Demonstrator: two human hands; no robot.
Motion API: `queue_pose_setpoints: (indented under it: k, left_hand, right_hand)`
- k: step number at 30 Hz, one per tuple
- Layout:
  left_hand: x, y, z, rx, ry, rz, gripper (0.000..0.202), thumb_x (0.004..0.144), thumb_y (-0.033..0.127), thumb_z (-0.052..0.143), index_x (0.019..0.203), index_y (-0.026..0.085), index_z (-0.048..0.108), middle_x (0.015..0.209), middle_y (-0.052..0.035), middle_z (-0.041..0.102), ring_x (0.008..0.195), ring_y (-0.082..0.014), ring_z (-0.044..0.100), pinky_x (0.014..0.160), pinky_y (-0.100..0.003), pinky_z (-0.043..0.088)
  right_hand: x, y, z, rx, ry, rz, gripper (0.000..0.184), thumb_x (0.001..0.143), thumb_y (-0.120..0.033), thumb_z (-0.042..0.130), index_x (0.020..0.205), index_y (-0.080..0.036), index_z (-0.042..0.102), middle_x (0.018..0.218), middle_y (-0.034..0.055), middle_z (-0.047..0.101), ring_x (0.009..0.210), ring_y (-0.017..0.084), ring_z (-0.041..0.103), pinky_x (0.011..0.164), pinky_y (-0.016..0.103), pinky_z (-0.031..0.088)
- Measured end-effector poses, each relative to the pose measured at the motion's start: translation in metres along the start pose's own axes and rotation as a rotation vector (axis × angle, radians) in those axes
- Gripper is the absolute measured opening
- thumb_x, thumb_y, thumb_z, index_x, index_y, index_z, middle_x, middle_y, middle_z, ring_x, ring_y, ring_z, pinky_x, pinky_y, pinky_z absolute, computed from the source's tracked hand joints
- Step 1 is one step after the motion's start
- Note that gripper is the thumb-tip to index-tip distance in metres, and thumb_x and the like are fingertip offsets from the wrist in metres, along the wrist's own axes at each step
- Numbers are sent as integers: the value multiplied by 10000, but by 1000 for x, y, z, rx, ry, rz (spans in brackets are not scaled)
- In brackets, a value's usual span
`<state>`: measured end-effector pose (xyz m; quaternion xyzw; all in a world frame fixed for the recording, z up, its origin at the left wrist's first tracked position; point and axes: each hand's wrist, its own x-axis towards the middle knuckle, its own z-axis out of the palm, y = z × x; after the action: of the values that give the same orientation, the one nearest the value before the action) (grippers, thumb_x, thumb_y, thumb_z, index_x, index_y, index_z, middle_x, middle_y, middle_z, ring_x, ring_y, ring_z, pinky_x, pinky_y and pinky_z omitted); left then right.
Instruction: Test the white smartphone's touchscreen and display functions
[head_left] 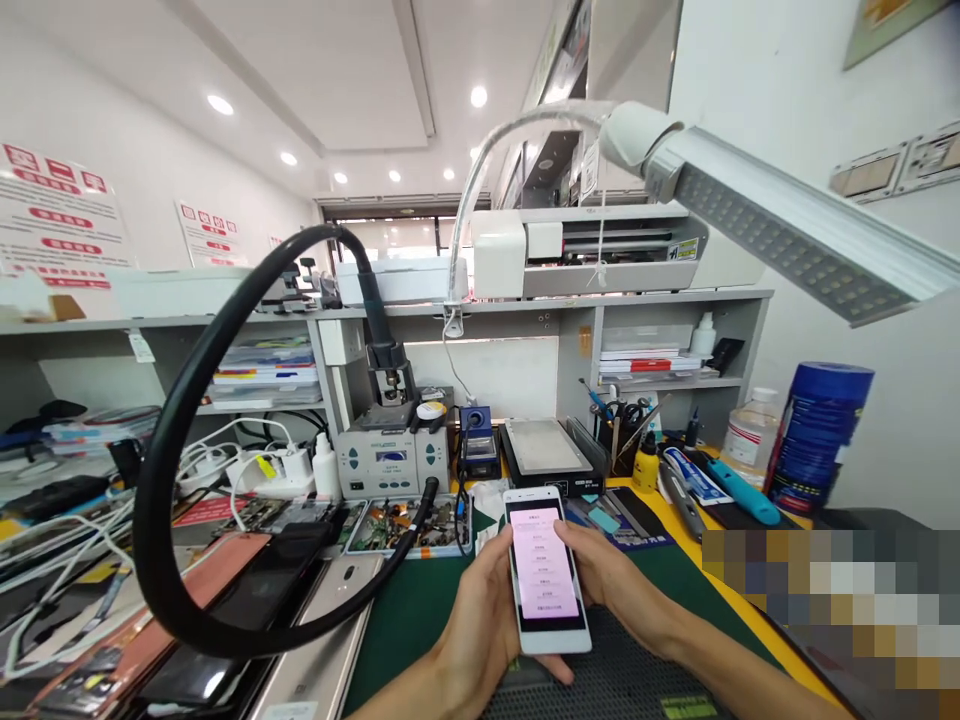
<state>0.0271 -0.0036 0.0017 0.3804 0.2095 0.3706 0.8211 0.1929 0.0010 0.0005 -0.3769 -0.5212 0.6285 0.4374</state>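
Observation:
A white smartphone [545, 572] with a lit pink screen showing a list of text sits low in the centre of the view. My left hand [480, 625] wraps around its left edge and back, holding it up over the green mat [409, 610]. My right hand [607, 580] rests against the phone's right edge, its thumb bent over the screen's upper right part.
A thick black hose [161, 470] loops from the hot-air station [390, 455] across the left. Phones and parts [247, 600] lie at left. A heating plate [547, 450], tool holder, bottles and a blue canister [817, 435] stand behind. An LED lamp [787, 230] hangs overhead at right.

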Motion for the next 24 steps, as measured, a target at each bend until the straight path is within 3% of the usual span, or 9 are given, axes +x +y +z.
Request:
queue_pose_setpoints:
  k: [7, 12, 17, 24]
  left_hand:
    - [10, -6, -8, -60, -45, -17, 718, 871, 667, 365, 1380, 173, 476, 1113, -185, 613, 946, -351, 617, 490, -376, 558]
    - [12, -10, -14, -112, -66, -5, 702, 861, 640, 443, 1399, 189, 456, 1106, -162, 643, 975, -332, 620, 641, -396, 552]
    - [10, -7, -11, -133, 8, -16, 693, 884, 592, 449, 1420, 154, 429, 1126, -153, 647, 1037, -322, 607, 813, -423, 516]
    - [4, -2, -5, -87, -13, -58, 747, 883, 652, 383, 1437, 151, 397, 989, -157, 655, 965, -341, 617, 663, -416, 546]
  right_hand:
    - [1, 1, 1, 5, -21, -25, 350, 910, -457, 500, 1062, -183, 655, 833, 47, 662, 740, 197, 587, 656, 302, 426]
    - [1, 2, -2, -42, -31, -47, 286, 864, -337, 532, 1074, -183, 650, 837, 43, 650, 745, 193, 583, 651, 289, 416]
    - [2, 3, -5, -71, -30, -24, 287, 790, -246, 533, 1046, -177, 642, 806, 31, 631, 717, 186, 576, 626, 280, 408]
    - [0, -3, -2, -99, -22, -16, 271, 763, -269, 539, 994, -167, 635, 795, 35, 624, 735, 196, 573, 639, 296, 410]
